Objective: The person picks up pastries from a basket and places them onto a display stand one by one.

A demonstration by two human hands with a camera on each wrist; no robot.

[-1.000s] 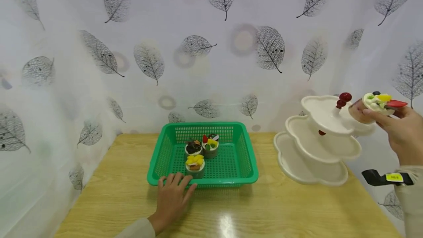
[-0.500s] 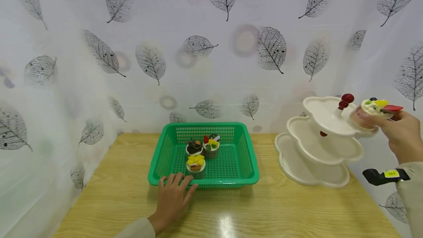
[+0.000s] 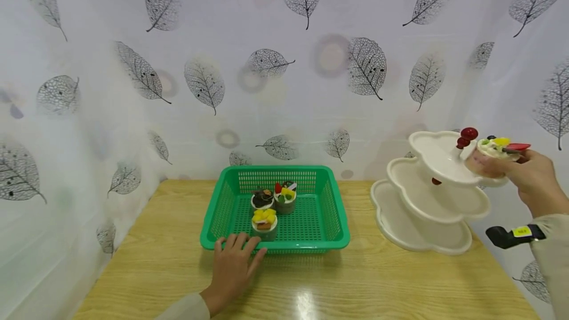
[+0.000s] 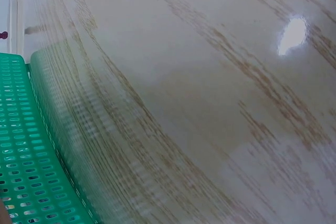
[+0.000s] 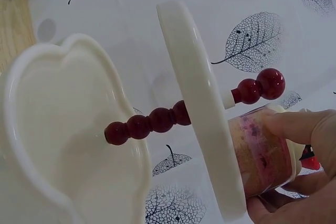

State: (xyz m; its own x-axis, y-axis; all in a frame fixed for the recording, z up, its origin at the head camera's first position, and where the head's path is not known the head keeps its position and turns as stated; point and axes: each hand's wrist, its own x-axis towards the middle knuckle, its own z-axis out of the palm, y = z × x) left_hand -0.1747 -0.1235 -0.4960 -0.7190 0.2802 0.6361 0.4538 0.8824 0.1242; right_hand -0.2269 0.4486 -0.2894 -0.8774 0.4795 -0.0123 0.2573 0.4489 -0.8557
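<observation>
My right hand [image 3: 535, 174] grips a dessert cup [image 3: 482, 162] between thumb and fingers, at the right part of the top tier of a white three-tier cake stand [image 3: 437, 154]. In the right wrist view, this clear cup [image 5: 262, 153] shows pink and tan layers, and its base is against the tier or very close to it. White cream and fruit pieces top it. My left hand [image 3: 233, 265] rests its fingers on the front rim of a green plastic basket [image 3: 331, 201]. Inside stand a mango-topped cup [image 3: 264, 223], a chocolate-topped cup [image 3: 262, 200] and a fruit-topped cup [image 3: 285, 199].
The stand's scalloped lower tiers [image 3: 413, 226] spread out at the right of the wooden table [image 3: 346, 280]. Red beads [image 5: 152, 123] form its post, with a red knob [image 3: 468, 134] on top. A leaf-patterned curtain [image 3: 275, 107] hangs behind.
My right hand has carried the dessert cup left and slightly down, from beside the top tier to over or onto it. The left hand stays at the basket rim.
</observation>
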